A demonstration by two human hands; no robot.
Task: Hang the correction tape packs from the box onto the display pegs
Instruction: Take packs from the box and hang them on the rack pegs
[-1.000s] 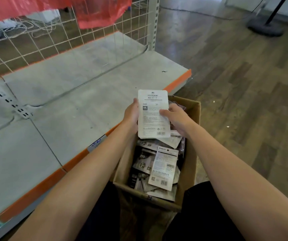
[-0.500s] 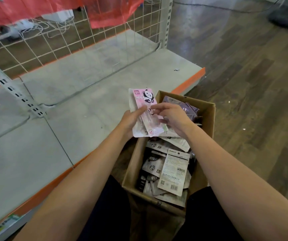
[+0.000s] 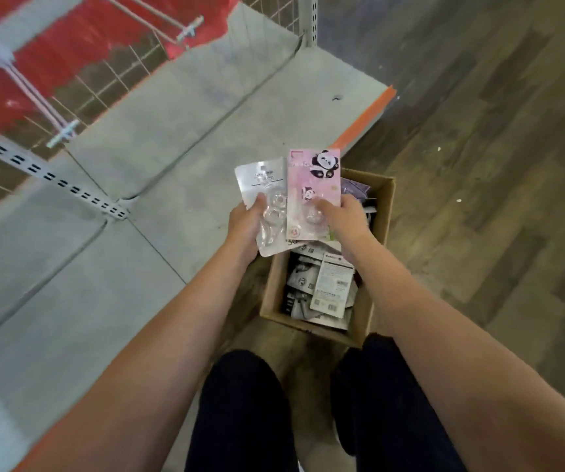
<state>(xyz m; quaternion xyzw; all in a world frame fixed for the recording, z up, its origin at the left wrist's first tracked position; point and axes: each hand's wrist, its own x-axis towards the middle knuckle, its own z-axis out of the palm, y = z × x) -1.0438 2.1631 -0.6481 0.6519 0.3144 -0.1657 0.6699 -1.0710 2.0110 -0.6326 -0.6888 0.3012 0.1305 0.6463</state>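
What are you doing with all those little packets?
A person holds two correction tape packs above a cardboard box. The left hand grips a white pack, and the right hand pinches a pink panda pack beside it. More packs lie in the box. Neither pack is on the pegs yet; those stick out from the wire rack at upper left.

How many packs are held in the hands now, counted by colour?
Pink panda pack: 1, held by the right hand
White pack: 1, held by the left hand
Total: 2
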